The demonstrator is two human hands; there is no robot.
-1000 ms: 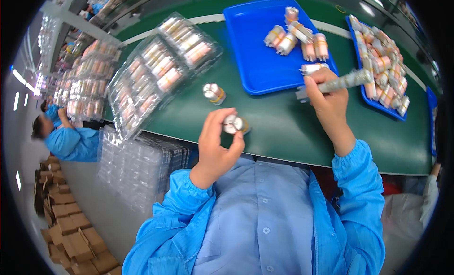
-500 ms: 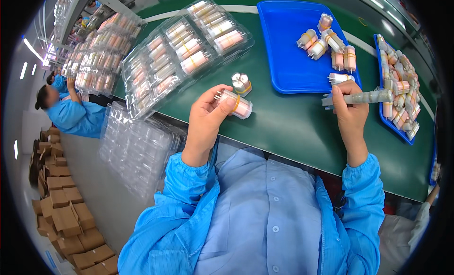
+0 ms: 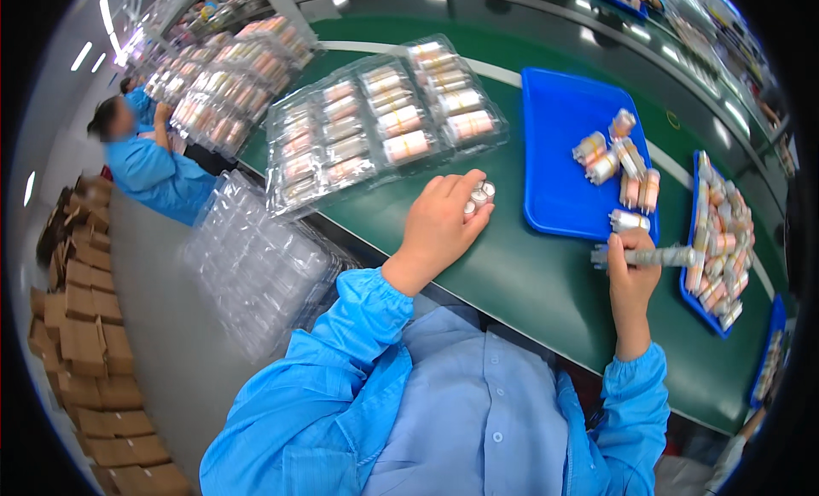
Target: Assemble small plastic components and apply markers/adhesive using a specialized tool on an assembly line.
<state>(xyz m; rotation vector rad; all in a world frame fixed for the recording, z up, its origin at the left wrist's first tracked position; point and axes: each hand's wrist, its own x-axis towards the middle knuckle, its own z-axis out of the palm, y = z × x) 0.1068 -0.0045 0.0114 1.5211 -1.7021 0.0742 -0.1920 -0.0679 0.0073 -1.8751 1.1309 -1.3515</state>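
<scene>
My left hand (image 3: 439, 227) is closed around a bundle of small cylinders (image 3: 483, 193), low over the green table. Their round white ends face up between thumb and fingers; the rest is hidden, and I cannot tell whether one or two bundles are there. My right hand (image 3: 633, 270) grips a long translucent greyish stick (image 3: 661, 257), held sideways by the near edge of a blue tray (image 3: 559, 180). Just beyond those fingers, a banded bundle (image 3: 629, 221) lies in the tray. Several more pink and white bundles (image 3: 630, 159) lie deeper in the tray.
Left of the tray, a clear plastic blister tray (image 3: 384, 168) holds rows of bundles. A second blue tray (image 3: 689, 278) at the right is heaped with them. Stacked blister trays (image 3: 252, 266) stand beside the table's near edge. A co-worker (image 3: 158, 168) is at the far left.
The view has shifted, so the table sits lower. My left hand has moved from holding a tilted bundle to closing around upright cylinders. My right hand still holds the stick.
</scene>
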